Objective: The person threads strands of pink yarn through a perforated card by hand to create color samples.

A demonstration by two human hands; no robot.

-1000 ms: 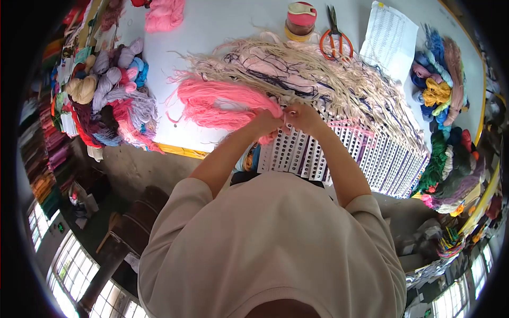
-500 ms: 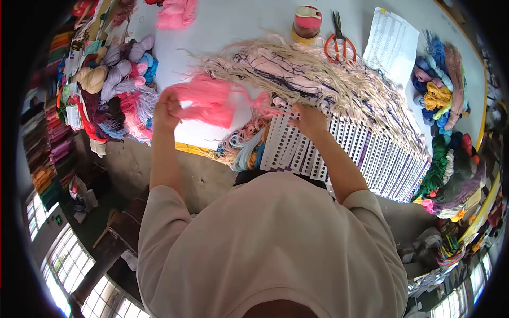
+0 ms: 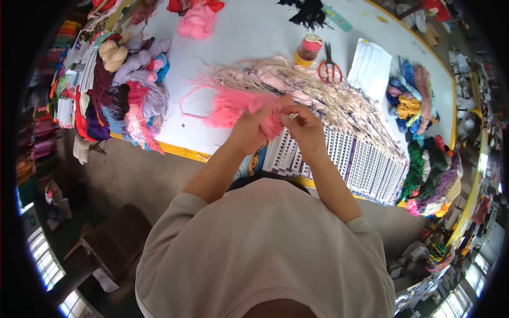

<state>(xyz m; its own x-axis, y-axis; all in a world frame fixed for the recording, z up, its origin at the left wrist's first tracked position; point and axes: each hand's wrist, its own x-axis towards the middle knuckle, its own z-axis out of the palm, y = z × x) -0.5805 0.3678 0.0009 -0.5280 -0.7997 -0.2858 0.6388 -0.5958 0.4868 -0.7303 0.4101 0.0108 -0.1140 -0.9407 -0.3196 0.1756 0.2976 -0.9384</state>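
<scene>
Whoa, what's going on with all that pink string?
Someone is handling a bundle of pink yarn over a table. Their left hand grips it, and their right hand is close beside it, with the fingers bent; I can't tell if those fingers have hold of a strand. Right by the hands are rows of white strips with holes, with pale, tangled threads spread beyond them. Orange-handled scissors lie farther back.

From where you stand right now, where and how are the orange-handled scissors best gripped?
Probably by the orange handles, coming from the near side and above: the scissors lie with their loops toward the person and blades pointing away. The jar stands close on the left, so the right hand seems better placed.
</scene>
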